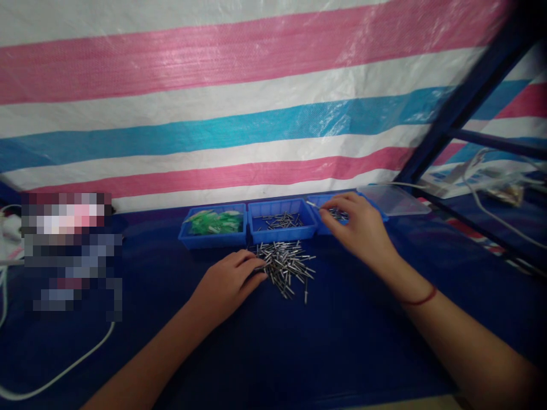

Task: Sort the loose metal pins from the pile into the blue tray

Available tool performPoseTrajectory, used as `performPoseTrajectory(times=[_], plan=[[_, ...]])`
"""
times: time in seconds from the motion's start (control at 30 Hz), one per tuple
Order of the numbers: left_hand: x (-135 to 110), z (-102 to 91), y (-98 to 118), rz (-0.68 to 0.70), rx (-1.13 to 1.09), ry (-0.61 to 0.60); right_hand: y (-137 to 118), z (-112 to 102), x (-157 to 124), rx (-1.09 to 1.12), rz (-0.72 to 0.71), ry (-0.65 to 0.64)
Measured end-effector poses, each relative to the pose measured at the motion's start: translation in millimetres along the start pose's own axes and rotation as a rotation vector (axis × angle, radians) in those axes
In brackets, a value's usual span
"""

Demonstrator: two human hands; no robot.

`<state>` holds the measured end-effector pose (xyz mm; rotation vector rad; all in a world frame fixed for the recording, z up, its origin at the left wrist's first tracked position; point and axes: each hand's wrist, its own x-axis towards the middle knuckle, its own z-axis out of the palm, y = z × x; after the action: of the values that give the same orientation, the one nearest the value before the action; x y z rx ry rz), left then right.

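Slim silvery metal pins, looking like blind rivets, lie in a loose pile [284, 265] on the dark blue table. At the pile's left edge is my left hand [233, 279], its fingers curled and closed among the pins; what is between them cannot be made out. My right hand [356, 219] is raised over the right blue bin [327, 229], thumb and forefinger pinching one metal pin [313, 204] that points left. Several similar pieces show in that bin, partly hidden by the hand. The middle blue bin [282, 233] holds more pins.
On the left, a blue bin [213, 241] contains green and clear plastic packets [216, 222]. A clear plastic lid [397, 202] lies at the back right. A white cable [81, 361] curves across the left side. Behind hangs a striped plastic sheet [239, 131], with a blue metal frame [457, 108] at right.
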<state>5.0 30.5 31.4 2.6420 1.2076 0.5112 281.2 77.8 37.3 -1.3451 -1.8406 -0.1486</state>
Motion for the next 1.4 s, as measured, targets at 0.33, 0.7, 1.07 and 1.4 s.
performPoseTrajectory(times=[0.33,0.7,1.07,1.4], plan=[[1,-2.4,0,-0.014,0.137,-0.129,0,-4,-2,-0.212,0.057,-0.027],[4,-7.9,-4,-0.102,0.064,-0.065,-51,12,-24,0.121,-0.201,-0.337],[7,0.7,9,-0.237,-0.437,0.073,-72,19,-35,0.659,-0.042,-0.275],[7,4.0,11,-0.193,-0.475,0.081,-75,16,-35,0.736,-0.012,-0.248]])
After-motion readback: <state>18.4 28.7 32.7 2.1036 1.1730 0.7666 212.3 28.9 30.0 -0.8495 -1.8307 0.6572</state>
